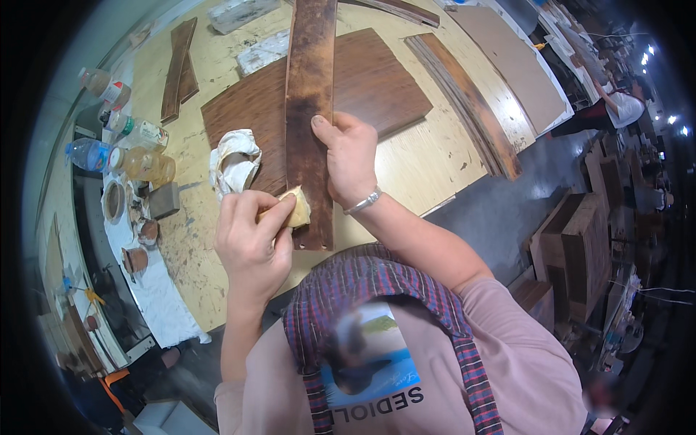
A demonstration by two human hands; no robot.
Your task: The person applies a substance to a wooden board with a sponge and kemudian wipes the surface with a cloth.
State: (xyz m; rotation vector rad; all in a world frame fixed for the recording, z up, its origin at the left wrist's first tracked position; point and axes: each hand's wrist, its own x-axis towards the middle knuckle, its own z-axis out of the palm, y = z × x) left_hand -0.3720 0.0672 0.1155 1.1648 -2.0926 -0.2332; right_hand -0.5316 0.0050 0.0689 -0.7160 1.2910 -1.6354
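Note:
A long dark brown wooden board (pixel 310 65) is held lengthwise in front of me, its near end close to my apron. My right hand (pixel 351 156) grips its right edge, thumb on the face, the other fingers mostly hidden. Between the fingers of my left hand (pixel 254 235) is a yellowish sponge (pixel 299 208), pressed against the board near its lower end. Beside that hand lies a crumpled white cloth (pixel 235 161). A wide brown wooden panel (pixel 380 80) rests on the table (pixel 199 254) behind the board.
Several plastic bottles (pixel 145 165) line the table's left side, near a small dark block (pixel 164 201) and little pots (pixel 135 259). Stacked wooden strips (pixel 464 105) lie on the right, two crossed strips (pixel 178 69) at the far left. Another person (pixel 623 107) stands beyond, on the right.

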